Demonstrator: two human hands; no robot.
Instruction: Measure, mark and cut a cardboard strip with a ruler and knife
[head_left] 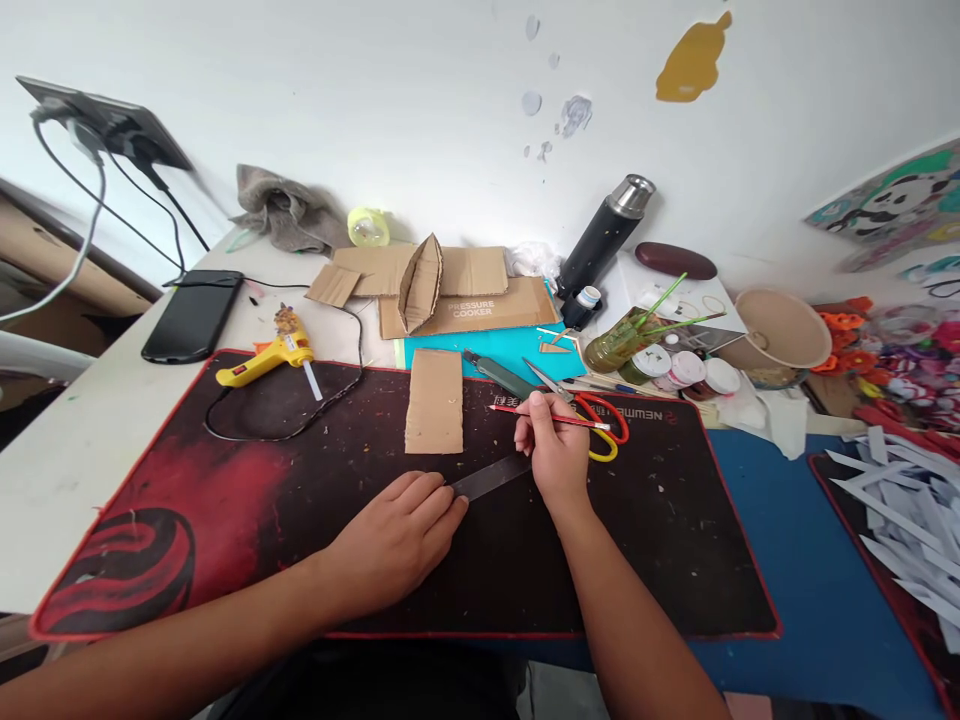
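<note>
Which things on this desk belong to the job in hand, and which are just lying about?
Likely part of the job:
- ruler, touched by the left hand
- red pencil, held in the right hand
- cardboard rectangle, just beyond the ruler

Probably just lying about:
- smartphone
- vacuum flask
- grey towel
- glasses case

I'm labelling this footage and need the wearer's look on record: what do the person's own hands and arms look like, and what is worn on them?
The left hand and right hand are ungloved, with no ring, watch or bracelet visible; some right fingers are partly hidden. Both forearms show no sleeves. Dark clothing shows at the bottom edge.
</note>
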